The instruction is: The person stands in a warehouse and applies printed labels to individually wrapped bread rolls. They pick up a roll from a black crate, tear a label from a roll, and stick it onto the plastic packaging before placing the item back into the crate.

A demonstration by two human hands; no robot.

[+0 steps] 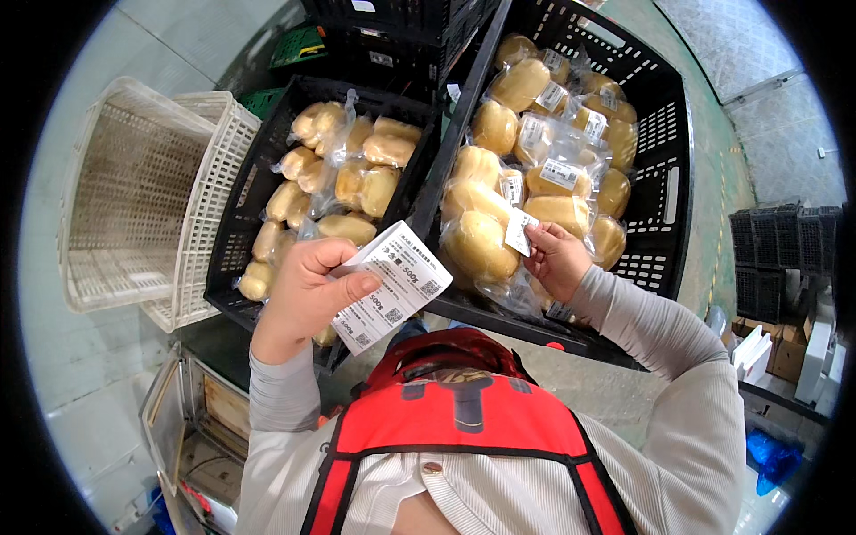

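My left hand (pixel 317 287) grips a sheet of white printed labels (pixel 394 287) between thumb and fingers, in front of the left black crate. Between the thumb and fingers of my right hand (pixel 558 257) is a single white label (pixel 519 232), at a clear plastic bag of peeled potatoes (pixel 483 246) in the right black crate (pixel 679 200). Whether the label touches the bag I cannot tell. Several other bags in that crate bear labels, such as the potato bag (pixel 558 175) near its middle. Bagged potatoes (pixel 374 190) without visible labels fill the left black crate (pixel 231 221).
White plastic baskets (pixel 200 200) stand at the left. Black crates (pixel 388 40) are stacked behind, beside a green crate (pixel 294 50). An open metal cabinet (pixel 164 428) is at the lower left. More black crates (pixel 779 261) and a blue plastic bag (pixel 772 458) are at the right.
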